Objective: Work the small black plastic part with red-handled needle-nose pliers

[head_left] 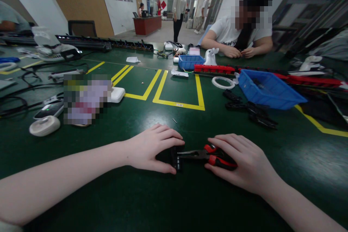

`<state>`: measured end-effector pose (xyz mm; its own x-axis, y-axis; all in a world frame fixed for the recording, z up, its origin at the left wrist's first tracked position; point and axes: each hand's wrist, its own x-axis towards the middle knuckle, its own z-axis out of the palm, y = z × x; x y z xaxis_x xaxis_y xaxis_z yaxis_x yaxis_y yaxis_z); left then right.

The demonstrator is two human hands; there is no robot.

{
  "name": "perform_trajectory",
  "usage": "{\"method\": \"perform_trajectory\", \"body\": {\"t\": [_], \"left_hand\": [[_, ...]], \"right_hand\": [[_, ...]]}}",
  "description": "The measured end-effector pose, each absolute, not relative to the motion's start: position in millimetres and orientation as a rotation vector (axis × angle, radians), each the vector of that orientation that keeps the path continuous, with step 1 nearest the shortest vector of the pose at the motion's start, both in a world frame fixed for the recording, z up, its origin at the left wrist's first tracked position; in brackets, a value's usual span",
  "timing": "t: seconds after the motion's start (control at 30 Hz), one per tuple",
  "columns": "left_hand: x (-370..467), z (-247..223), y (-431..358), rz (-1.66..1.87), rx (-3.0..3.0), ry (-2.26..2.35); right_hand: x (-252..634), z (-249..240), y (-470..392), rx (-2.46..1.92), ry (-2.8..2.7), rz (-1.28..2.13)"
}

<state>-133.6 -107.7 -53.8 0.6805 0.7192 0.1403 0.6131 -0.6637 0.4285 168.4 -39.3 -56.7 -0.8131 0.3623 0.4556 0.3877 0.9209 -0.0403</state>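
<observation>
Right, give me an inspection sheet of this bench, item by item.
Surface: green table with yellow tape lines.
Job's things: red-handled pliers, nose at a small black part.
Clutter: large blue bin, small blue bin, white ring, black pieces, white puck.
Hands: left hand rests over the black part; right hand covers the pliers' handles.
Cables: black cables at the left.
Surroundings: seated person opposite; others standing further back near a reception desk.
</observation>
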Motion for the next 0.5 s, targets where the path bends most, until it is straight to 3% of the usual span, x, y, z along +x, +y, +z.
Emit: {"method": "perform_trajectory", "body": {"t": [0.5], "left_hand": [[-133.6, -54.1, -107.2, 0.417, 2.546, 1.052]], "right_hand": [[167.4, -56.0, -40.1, -0.531, -2.623, -0.062]]}}
